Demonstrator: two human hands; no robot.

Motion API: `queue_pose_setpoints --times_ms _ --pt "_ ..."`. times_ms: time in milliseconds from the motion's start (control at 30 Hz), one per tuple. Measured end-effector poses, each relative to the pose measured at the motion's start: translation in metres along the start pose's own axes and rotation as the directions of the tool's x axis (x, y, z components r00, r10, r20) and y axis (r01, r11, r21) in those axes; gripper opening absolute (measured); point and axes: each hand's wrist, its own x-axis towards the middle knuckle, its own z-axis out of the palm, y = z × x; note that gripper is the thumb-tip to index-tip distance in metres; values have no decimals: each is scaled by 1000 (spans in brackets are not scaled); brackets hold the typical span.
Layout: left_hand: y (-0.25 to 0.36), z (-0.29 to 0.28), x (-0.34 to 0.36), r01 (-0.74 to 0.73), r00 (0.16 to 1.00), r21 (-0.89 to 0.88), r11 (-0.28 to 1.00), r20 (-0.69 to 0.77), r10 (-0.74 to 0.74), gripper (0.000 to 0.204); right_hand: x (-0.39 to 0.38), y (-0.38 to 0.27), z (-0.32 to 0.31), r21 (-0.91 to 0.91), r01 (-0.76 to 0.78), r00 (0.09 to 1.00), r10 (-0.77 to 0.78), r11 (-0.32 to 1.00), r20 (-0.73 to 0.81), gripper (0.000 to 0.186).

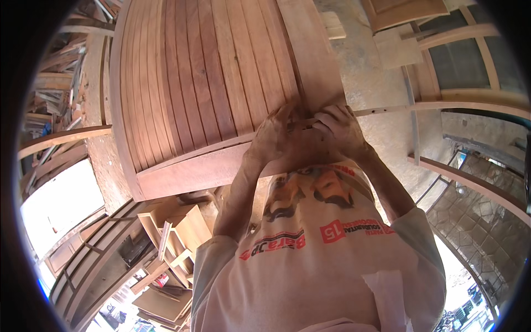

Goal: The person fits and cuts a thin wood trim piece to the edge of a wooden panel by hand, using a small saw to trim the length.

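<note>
A large reddish-brown wooden door panel with narrow vertical slats inside a flat frame lies in front of me. At its near right corner, my left hand bends its fingers down beside the groove between slats and frame. My right hand is just to the right, on the frame, its fingers curled and pressed together. Between the hands shows a small thin strip, in shadow, whose kind I cannot make out. Both hands are closed, and what their fingertips hold is hidden.
Scrap wood is piled at the far left. A wooden box-like frame stands below the panel on the left. On the right are a long wooden bar and a window-like wooden frame, beside a worn concrete floor.
</note>
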Motion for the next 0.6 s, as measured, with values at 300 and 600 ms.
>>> queue_pose_setpoints --times_ms 300,600 --pt "3 6 14 122 991 -22 992 64 -120 33 1 0 -2 18 5 1000 -4 1000 -16 23" --pt "6 10 10 99 995 -50 994 8 -99 31 2 4 1 44 -7 1000 8 999 -13 23"
